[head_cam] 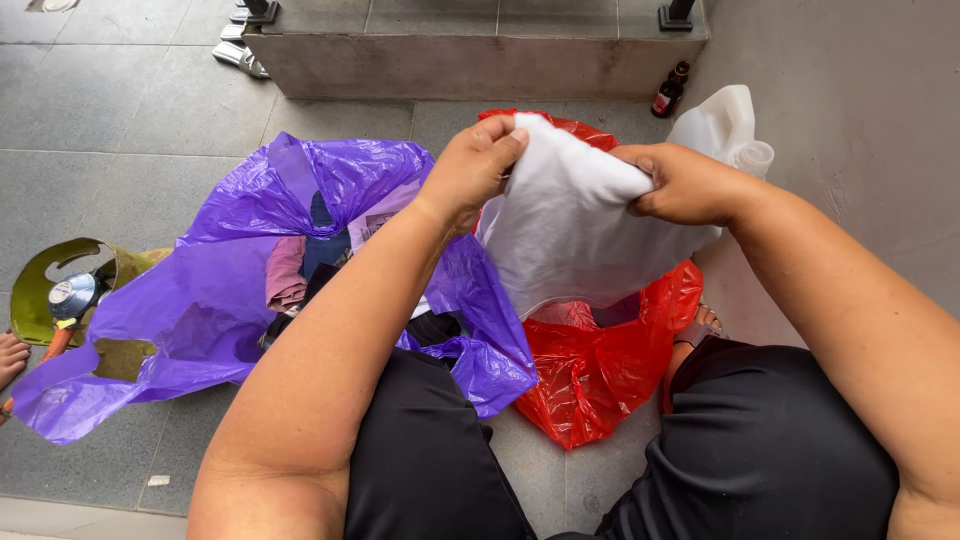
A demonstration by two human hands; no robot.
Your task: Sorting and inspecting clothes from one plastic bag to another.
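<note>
Both my hands hold up a white cloth (565,235) above a red plastic bag (600,365). My left hand (478,165) pinches its upper left edge and my right hand (685,185) grips its upper right corner. The cloth hangs down and hides most of the red bag's opening. To the left lies an open purple plastic bag (215,300) with dark and pink clothes (300,265) inside. My knees in black trousers (760,450) are at the bottom of the view.
A white plastic jug (722,125) and a small dark bottle (670,92) stand behind the red bag. A concrete step (470,55) runs across the top. A green gas cylinder top (60,295) sits at the left, with another person's foot (10,355) beside it.
</note>
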